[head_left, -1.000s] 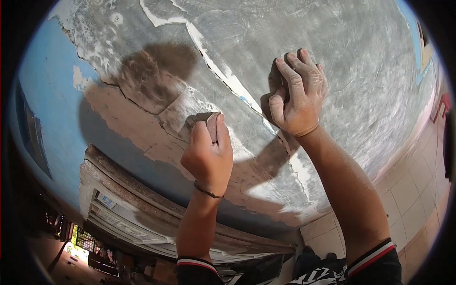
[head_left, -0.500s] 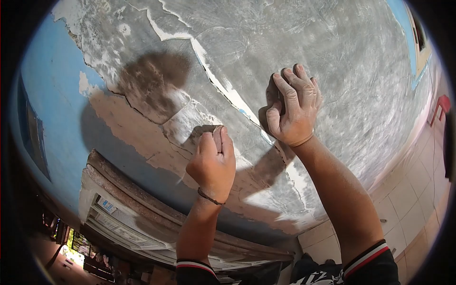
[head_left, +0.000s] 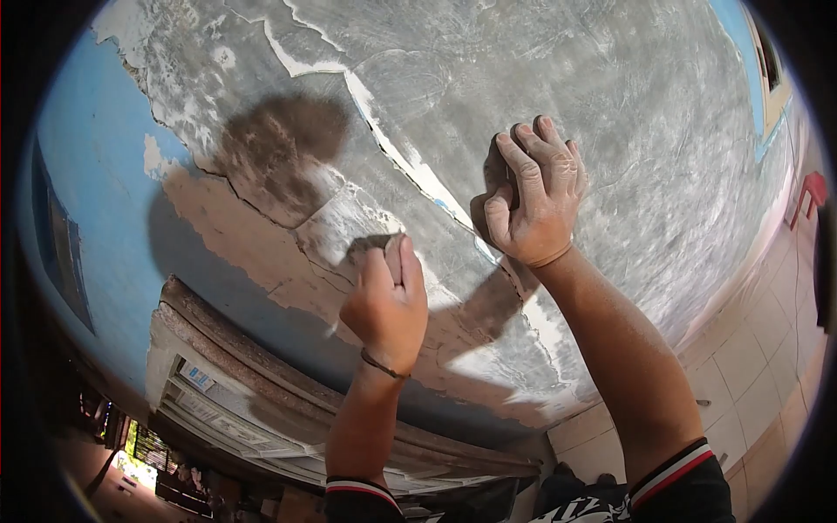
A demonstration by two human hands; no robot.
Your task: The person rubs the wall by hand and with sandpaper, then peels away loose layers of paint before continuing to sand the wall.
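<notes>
In front of me is a wall of grey plaster [head_left: 628, 192], with a jagged white crack [head_left: 375, 122] running diagonally down it. My left hand [head_left: 384, 301] is closed in a pinch against the wall, left of the crack, beside a pale rough patch [head_left: 327, 231]. Whatever its fingers grip is mostly hidden; a small pale tip pokes out at the hand's left side. Right of the crack, my right hand [head_left: 542, 196] rests on the grey plaster with its fingers stretched out and holds nothing. White dust coats its fingers.
Blue paint [head_left: 96, 183] with a peeling edge borders the plaster on the left. Below my left hand runs a brown wooden frame [head_left: 235, 344] over white slats. A tiled floor [head_left: 750, 366] lies at lower right, with a red plastic object [head_left: 813, 190] beyond it.
My left hand has shifted slightly left and down along the wall, still pinched. My right hand stays in nearly the same place on the plaster.
</notes>
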